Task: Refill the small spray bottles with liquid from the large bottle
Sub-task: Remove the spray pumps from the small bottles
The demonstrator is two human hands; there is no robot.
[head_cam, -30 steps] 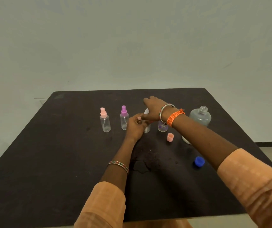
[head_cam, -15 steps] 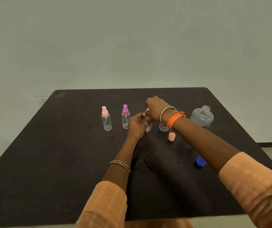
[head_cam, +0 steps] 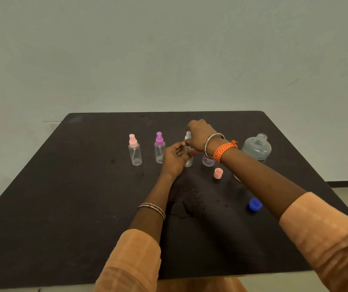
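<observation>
A small clear spray bottle with a white top [head_cam: 188, 163] stands mid-table. My left hand [head_cam: 174, 158] grips its body. My right hand [head_cam: 199, 134] is curled over its white sprayer head from above. To the left stand a pink-topped spray bottle [head_cam: 134, 150] and a purple-topped one [head_cam: 159, 149], both upright. Another small clear bottle [head_cam: 208, 161] is partly hidden behind my right wrist. The large clear bottle [head_cam: 256, 149] stands uncapped at the right.
A loose pink cap [head_cam: 218, 173] lies in front of the hidden small bottle. The blue cap [head_cam: 255, 204] of the large bottle lies nearer me on the right. A wet patch darkens the black table [head_cam: 63, 197] near its middle.
My right hand has lifted slightly and shifted over the white sprayer head. My left hand stays on the bottle's body. The bottles on the table have not moved.
</observation>
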